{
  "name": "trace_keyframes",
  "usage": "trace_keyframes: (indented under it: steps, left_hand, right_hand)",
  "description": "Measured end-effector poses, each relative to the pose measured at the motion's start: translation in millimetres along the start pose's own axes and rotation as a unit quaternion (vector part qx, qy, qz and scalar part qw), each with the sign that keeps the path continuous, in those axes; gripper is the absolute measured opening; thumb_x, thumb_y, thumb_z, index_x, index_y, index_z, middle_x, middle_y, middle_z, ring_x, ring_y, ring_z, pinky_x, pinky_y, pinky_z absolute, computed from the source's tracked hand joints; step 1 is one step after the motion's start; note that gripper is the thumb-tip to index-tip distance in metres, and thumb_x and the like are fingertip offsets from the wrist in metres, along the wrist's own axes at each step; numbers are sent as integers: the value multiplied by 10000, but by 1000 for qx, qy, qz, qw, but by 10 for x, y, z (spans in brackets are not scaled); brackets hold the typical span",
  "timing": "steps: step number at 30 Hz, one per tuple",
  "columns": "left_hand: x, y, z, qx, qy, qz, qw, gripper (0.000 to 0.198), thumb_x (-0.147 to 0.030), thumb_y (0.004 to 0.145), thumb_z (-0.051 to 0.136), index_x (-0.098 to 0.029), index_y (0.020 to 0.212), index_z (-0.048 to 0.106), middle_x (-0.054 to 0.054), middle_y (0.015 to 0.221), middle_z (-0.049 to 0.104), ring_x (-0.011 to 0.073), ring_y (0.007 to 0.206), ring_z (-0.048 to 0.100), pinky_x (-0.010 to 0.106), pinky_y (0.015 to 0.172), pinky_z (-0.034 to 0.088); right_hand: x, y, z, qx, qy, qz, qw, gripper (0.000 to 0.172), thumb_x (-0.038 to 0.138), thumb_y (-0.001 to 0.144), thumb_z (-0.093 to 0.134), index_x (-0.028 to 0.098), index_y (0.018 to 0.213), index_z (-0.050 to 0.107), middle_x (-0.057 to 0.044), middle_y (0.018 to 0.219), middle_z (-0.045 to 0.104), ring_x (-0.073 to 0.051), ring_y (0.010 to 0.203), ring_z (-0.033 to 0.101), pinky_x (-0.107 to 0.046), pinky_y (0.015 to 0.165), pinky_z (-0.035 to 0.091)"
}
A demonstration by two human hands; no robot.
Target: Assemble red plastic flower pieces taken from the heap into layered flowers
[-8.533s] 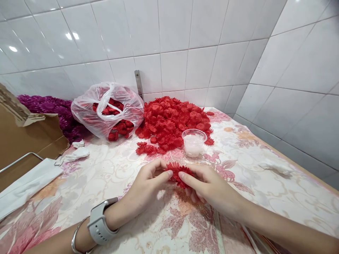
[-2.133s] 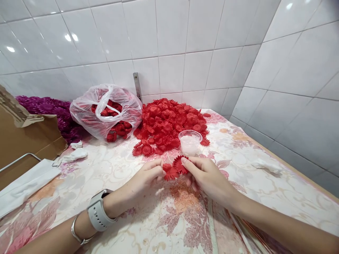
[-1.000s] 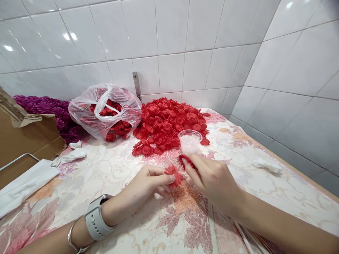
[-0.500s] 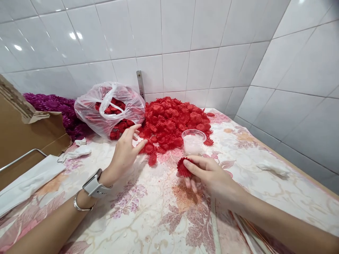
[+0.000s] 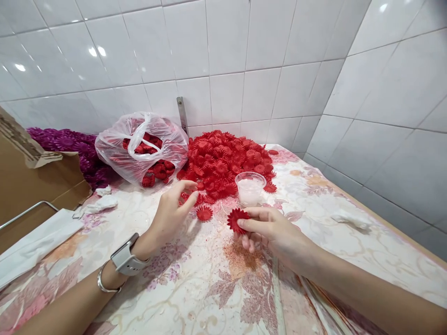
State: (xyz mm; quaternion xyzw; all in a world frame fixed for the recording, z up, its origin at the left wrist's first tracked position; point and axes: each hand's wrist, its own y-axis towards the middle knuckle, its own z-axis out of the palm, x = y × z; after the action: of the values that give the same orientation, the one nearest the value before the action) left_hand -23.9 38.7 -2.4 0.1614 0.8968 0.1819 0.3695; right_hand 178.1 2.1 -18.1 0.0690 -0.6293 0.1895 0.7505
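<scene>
Between the thumb and fingers of my right hand (image 5: 268, 230) is a dark red artificial flower (image 5: 236, 220) with toothed petals, held just above the table. My left hand (image 5: 174, 209), wearing a watch and a bracelet, has its thumb and fingers apart at the near left edge of a heap of red artificial flowers (image 5: 223, 160). Its fingertips partly cover a few flowers; whether they touch one I cannot tell. One single red flower (image 5: 204, 213) lies flat on the cloth between my hands. Behind my right hand stands a clear plastic cup (image 5: 250, 190) with whitish contents.
A tied translucent bag (image 5: 139, 153) of red flowers stands left of the heap, with purple flowers (image 5: 70, 144) behind a cardboard box (image 5: 49, 181). Crumpled white scraps (image 5: 352, 218) lie at right on the floral tablecloth (image 5: 195, 284). Tiled walls (image 5: 226, 102) bound the table.
My left hand has drawn slightly back toward me, and the single flower near it now lies flatter and apart from the heap. The flower in my right hand is turned more to face me.
</scene>
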Motion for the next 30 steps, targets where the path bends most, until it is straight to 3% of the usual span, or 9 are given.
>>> trace_keyframes:
  steps: [7, 13, 17, 21, 24, 27, 30]
  left_hand:
    - [-270, -220, 72, 163, -122, 1, 979, 176, -316, 829, 489, -192, 859, 610, 8, 829, 648, 138, 734, 577, 235, 635, 427]
    - [-292, -282, 105, 159, -135, -2, 978, 139, -317, 779, 567, -183, 811, 589, -11, 788, 620, 118, 694, 549, 219, 611, 412]
    - [-318, -318, 127, 200, -195, -49, 959, 186, -354, 742, 609, -173, 747, 565, -26, 704, 588, 102, 638, 528, 198, 554, 386]
    - [-334, -326, 165, 225, -263, -131, 929, 211, -346, 767, 562, -155, 679, 554, -20, 635, 571, 94, 587, 511, 197, 531, 385]
    - [-304, -291, 179, 246, -293, -174, 907, 162, -296, 737, 573, -149, 670, 558, -26, 608, 556, 79, 530, 484, 190, 494, 375]
    - [-253, -248, 169, 248, -306, -199, 897, 95, -245, 706, 571, -155, 680, 561, -39, 583, 542, 69, 480, 474, 184, 457, 354]
    - [-243, -230, 143, 239, -303, -215, 897, 102, -252, 693, 566, -156, 659, 560, -37, 539, 530, 78, 454, 479, 190, 436, 340]
  right_hand:
    - [-39, 12, 30, -9, -18, 5, 1000, 149, 254, 748, 583, 116, 692, 598, 11, 455, 581, -67, 390, 530, -162, 406, 418]
    - [-58, 27, 52, -36, -58, 34, 997, 208, 319, 714, 618, 132, 657, 549, 9, 482, 586, -89, 368, 544, -180, 364, 421]
    - [-83, 3, 74, -44, -134, 13, 990, 228, 328, 716, 610, 166, 612, 487, 45, 414, 509, -92, 348, 502, -180, 334, 346]
    - [-89, -51, 93, -103, -296, -88, 946, 295, 290, 698, 631, 180, 535, 411, 59, 449, 443, -79, 415, 438, -202, 402, 293]
    - [-54, -78, 100, -122, -372, -146, 909, 258, 271, 685, 651, 173, 546, 457, 51, 506, 469, -85, 484, 412, -218, 465, 294]
    - [-13, -73, 90, -99, -361, -159, 913, 166, 297, 752, 597, 173, 648, 558, 37, 565, 531, -94, 512, 439, -222, 493, 316]
    - [-10, -44, 60, -108, -307, -134, 936, 230, 334, 812, 522, 175, 648, 551, 39, 520, 509, -90, 467, 450, -217, 466, 327]
